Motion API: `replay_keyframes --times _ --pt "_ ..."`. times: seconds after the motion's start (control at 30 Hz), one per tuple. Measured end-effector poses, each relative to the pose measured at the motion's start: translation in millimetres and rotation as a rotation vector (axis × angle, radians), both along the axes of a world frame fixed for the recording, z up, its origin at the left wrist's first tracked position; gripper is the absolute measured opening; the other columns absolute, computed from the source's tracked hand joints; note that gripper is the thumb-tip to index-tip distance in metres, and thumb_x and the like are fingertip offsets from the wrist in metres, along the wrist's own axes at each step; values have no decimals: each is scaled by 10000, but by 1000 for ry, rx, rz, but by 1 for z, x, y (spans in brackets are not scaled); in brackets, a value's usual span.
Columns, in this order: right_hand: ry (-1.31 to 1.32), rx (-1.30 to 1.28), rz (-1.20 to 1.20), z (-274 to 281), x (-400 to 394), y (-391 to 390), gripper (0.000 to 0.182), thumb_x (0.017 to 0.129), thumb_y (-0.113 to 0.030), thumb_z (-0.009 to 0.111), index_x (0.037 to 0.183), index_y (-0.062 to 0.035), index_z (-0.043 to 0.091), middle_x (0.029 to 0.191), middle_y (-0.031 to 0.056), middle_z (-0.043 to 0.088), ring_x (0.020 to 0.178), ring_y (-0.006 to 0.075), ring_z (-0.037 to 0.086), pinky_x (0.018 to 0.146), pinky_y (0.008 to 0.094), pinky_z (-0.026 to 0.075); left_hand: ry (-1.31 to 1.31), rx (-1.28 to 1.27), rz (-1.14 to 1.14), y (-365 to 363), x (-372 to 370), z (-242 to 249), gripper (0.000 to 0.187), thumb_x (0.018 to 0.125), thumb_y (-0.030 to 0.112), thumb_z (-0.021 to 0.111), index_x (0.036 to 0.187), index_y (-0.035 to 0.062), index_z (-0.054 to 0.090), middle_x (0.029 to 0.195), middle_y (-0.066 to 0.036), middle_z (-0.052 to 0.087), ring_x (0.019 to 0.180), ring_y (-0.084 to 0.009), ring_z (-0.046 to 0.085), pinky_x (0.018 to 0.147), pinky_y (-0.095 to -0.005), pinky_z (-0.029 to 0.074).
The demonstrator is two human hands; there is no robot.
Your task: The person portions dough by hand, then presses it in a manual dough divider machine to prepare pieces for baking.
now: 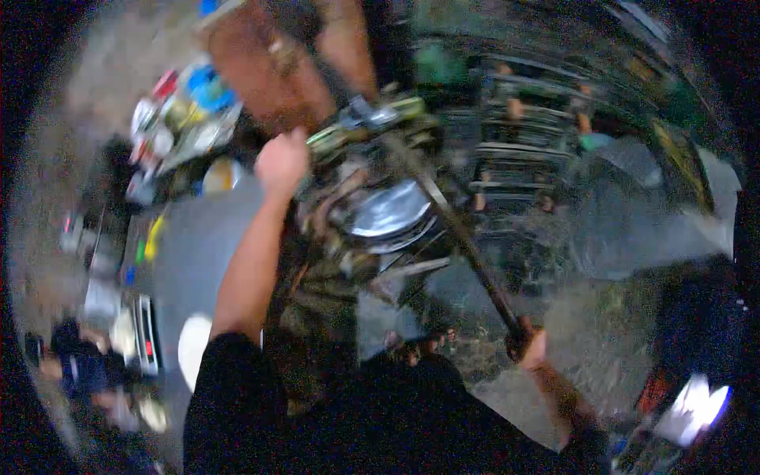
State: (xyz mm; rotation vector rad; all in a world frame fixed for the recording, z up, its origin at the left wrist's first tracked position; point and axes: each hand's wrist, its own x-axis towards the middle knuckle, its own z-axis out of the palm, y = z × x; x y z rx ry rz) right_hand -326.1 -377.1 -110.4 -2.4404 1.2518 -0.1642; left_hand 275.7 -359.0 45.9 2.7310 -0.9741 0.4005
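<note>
My right hand (pixel 529 345) is closed around the near end of a long dark metal bar (pixel 467 241). The bar slants up and left to a blurred metal assembly with a yellow-green edge (pixel 324 141). At the left end of that assembly is my left hand (pixel 283 162), curled into a fist; what it grips, if anything, is hidden. Below the assembly, between my arms, lies a shiny rounded metal part (pixel 389 210) among dark machine parts. A broad reddish-brown piece (pixel 265 75) stands just beyond my left hand. Motion smears most outlines.
Left of my arm is a grey surface (pixel 198 237) with a yellow item (pixel 153 237) at its edge. Farther back sits a pile with a blue round item (pixel 209 87). On the right are dark metal racks (pixel 526 146) and a grey sheet (pixel 633 222).
</note>
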Motion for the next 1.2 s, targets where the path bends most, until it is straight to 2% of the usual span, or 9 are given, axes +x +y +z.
replay_keyframes --times 0.07,0.2,0.23,0.37,0.53,0.9,1.0,1.07,1.2 --pt "28 30 35 -1 10 13 348 708 -294 673 961 -90 546 773 171 603 683 375 575 589 453 457 -155 27 -198 38 -32 31 295 833 213 577 1102 139 671 1063 -123 671 923 -293 658 824 -420 514" --pt "-24 16 -25 17 5 58 355 690 -323 682 944 -115 548 728 140 593 647 365 568 557 448 448 -629 246 -273 42 106 -60 254 901 288 518 843 79 652 614 -98 609 501 -222 588 454 -377 474" --pt "-91 -57 -47 27 1 78 339 675 -325 688 909 -119 555 689 117 577 620 360 558 533 446 442 -246 122 -35 48 43 -18 262 921 291 478 844 103 643 639 -114 593 516 -265 579 448 -414 454" --pt "-320 -404 -128 31 33 104 423 694 -437 683 962 -140 546 683 91 586 612 345 596 531 447 478 -270 -9 -318 85 48 -11 524 935 466 375 909 36 674 881 -225 666 799 -421 637 697 -512 497" --pt "-106 59 -620 47 47 153 542 654 -590 751 818 -79 678 621 119 611 586 277 620 579 407 483 98 -77 -161 104 8 23 654 937 538 324 966 -23 658 996 -272 641 972 -450 595 847 -517 458" --pt "-274 -831 -105 431 129 131 340 836 -334 689 798 -1 634 678 114 627 654 176 593 634 325 452 -177 -924 -1270 117 -148 195 271 834 317 676 900 54 690 917 -121 670 896 -302 631 812 -372 499" --pt "-208 -930 -172 496 175 104 258 898 -239 624 1007 -10 672 779 85 631 721 106 548 670 268 442 -336 -1018 -1466 94 -203 240 608 756 541 688 1054 15 618 954 -184 641 872 -359 615 789 -427 501" --pt "99 -1801 291 542 192 56 249 905 -157 572 1131 -75 638 984 129 653 817 131 597 736 285 476 -234 -884 -1190 80 -222 265 610 772 548 650 1058 12 593 901 -219 645 828 -379 642 753 -453 524" --pt "-1006 -1224 415 558 318 65 361 906 -334 578 951 15 659 785 91 663 739 156 618 695 291 483 -176 -1169 -720 45 -151 323 287 793 286 646 978 69 683 878 -243 674 832 -364 671 755 -476 517"
